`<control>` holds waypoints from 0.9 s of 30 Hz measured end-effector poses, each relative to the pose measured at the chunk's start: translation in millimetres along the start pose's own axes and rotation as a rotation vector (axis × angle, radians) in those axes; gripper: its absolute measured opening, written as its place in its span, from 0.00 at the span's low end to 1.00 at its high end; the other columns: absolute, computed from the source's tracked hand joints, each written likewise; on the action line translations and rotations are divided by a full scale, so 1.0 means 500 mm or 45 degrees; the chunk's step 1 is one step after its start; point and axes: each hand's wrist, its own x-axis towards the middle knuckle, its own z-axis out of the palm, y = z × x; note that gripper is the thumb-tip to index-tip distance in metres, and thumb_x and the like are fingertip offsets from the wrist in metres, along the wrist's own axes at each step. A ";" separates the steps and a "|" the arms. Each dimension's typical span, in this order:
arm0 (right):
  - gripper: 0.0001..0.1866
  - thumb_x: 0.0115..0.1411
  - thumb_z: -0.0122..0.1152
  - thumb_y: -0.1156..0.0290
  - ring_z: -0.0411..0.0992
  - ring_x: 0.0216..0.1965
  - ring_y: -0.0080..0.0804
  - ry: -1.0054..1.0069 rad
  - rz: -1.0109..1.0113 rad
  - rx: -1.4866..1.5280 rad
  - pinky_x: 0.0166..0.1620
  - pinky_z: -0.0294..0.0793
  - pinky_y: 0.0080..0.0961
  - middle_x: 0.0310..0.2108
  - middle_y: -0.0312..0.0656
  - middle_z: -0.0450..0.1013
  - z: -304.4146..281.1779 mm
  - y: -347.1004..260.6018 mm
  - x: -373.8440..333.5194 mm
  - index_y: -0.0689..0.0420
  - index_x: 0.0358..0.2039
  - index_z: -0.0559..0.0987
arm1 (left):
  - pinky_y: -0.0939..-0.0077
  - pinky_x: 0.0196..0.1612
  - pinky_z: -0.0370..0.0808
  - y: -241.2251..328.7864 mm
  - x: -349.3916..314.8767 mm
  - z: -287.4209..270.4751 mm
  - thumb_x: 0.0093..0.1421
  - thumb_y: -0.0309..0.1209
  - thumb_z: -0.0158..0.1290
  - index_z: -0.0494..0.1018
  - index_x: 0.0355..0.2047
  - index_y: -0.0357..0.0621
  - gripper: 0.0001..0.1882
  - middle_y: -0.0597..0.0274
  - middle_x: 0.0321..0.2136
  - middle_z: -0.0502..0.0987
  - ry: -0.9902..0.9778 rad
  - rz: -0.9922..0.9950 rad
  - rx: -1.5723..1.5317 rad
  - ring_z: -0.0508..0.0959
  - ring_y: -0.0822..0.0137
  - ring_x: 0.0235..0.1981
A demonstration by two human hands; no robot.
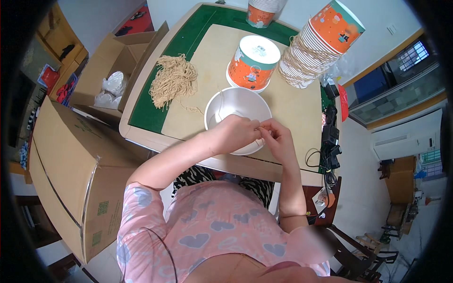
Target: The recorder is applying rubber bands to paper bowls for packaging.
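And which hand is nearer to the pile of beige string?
Left. The left hand, over the white bucket, is right of the pile of beige string; the right hand is farther right.

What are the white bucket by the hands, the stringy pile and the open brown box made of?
White bucket: probably coated paper, maybe plastic; its inside looks smooth and slightly shiny.
Stringy pile: likely cotton or jute, dull, with thin tan strands.
Open brown box: seems cardboard, matt, with straight folded edges.

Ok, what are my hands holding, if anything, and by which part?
Probably thin string, pinched between your left hand and right hand at the white tub; the spot along it is too small to tell.
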 end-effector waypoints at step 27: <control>0.13 0.55 0.59 0.84 0.76 0.34 0.26 0.701 -0.553 -0.327 0.30 0.75 0.16 0.39 0.43 0.77 0.084 -0.026 -0.059 0.59 0.41 0.80 | 0.86 0.23 0.64 -0.008 0.007 -0.025 0.57 0.29 0.55 0.77 0.27 0.39 0.06 0.68 0.21 0.74 -0.033 -1.006 -2.079 0.70 0.80 0.22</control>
